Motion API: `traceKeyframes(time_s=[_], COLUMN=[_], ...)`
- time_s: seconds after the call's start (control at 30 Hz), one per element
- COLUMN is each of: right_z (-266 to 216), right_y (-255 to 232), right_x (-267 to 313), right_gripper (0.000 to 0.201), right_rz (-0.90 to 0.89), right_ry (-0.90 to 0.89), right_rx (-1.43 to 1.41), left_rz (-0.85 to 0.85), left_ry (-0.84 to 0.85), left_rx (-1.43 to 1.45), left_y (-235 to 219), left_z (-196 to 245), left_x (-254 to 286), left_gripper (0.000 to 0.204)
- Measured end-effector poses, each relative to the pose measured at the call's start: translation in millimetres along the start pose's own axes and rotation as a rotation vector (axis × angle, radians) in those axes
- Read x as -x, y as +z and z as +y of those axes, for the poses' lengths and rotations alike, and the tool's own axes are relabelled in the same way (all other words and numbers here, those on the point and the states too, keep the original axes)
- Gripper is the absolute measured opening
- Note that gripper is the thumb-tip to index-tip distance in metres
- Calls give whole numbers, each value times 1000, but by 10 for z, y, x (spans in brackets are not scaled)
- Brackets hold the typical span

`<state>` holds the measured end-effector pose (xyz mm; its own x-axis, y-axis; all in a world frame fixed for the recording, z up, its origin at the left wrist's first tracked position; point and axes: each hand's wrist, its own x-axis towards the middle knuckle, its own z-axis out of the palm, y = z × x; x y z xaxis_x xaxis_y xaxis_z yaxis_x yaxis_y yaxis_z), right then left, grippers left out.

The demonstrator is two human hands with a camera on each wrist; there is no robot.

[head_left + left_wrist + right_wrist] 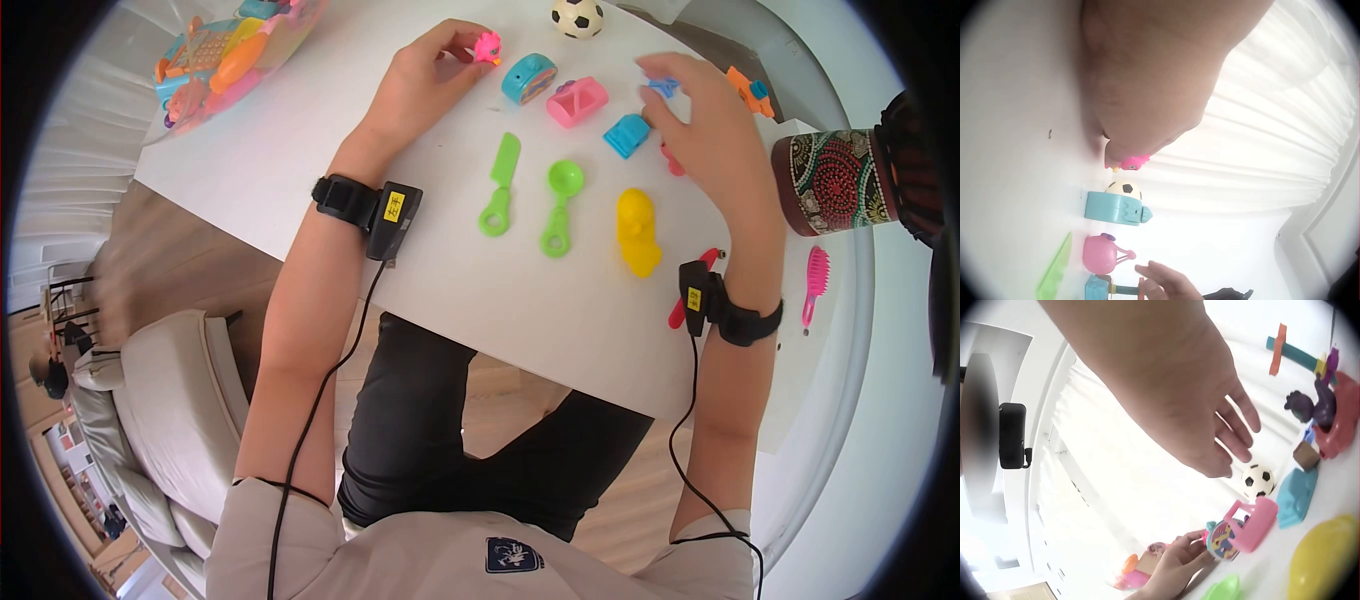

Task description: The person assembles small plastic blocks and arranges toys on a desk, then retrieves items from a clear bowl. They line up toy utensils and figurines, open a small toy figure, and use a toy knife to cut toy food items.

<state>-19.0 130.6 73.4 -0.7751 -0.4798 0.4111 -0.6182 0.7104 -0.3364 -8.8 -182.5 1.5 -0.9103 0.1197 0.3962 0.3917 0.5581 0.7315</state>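
My left hand (425,85) pinches a small pink bird-like toy (488,47) between thumb and fingers at the table's far side; in the left wrist view the hand (1147,81) covers part of the toy (1135,163). Just right of it stands a blue clock-like toy (528,79), then a pink bag-like toy (577,102) and a blue block-like toy (627,135). My right hand (710,130) is over the toys at the right, partly hiding a small blue piece (662,87). The right wrist view shows that hand (1191,412) raised, fingers apart and holding nothing.
A football toy (577,17) lies at the back. Nearer are a green knife (505,160), a green spoon (565,180) and a yellow toy (637,230). A clear container of toys (235,60) stands at far left, a patterned drum (835,182) and pink brush (817,272) at right.
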Motion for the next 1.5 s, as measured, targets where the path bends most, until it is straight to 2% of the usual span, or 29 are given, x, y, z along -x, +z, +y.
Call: traceKeyframes(time_s=[0.03, 0.1, 0.13, 0.2, 0.23, 0.3, 0.33, 0.4, 0.6, 0.93, 1.0, 1.1, 1.2, 1.5], right_z=[-85, -259, -261, -196, -151, -83, -101, -135, -200, -177, -153, -213, -209, -145], right_y=[52, 161, 229, 442, 524, 632, 621, 597, 514, 523, 548, 501, 511, 557], right_x=[-23, -82, -127, -233, -305, -435, -471, -576, -576, -578, -573, -574, -580, -586], right_gripper=[30, 33, 33, 36, 36, 34, 34, 31, 32, 36, 36, 37, 33, 33], right_rz=[-1, 50, 53, 23, 25, -165, -164, -314, -349, -352, -307, -325, -383, -357], right_ry=[0, -167, -171, -319, -319, -209, -214, -70, 59, 74, 26, 60, 127, 70], right_rx=[1, -177, -176, -283, -290, -325, -326, -329, -457, -497, -519, -526, -532, -520], left_rz=[0, 60, 64, 84, 83, 105, 109, 119, 118, 81, 79, 86, 88, 77], left_ry=[0, 68, 70, 49, 46, 40, 41, 1, 12, -64, -39, 17, 23, -6], left_rx=[1, -105, -107, -10, -16, 6, 2, 63, 12, 38, 44, 29, 31, 8], left_y=[2, -4, -10, 0, -1, 6, 10, 5, 19, -1, 2, -2, 3, -2], left_z=[6, 23, 27, 27, 17, 2, 9, 11, 23, 49, 36, 20, 35, 52], left_x=[3, 3, -18, -5, -1, -2, -2, -5, -13, 3, -2, -8, -10, -9], left_gripper=[30, 32, 32, 34, 34, 34, 34, 34, 35, 37, 36, 36, 35, 36])
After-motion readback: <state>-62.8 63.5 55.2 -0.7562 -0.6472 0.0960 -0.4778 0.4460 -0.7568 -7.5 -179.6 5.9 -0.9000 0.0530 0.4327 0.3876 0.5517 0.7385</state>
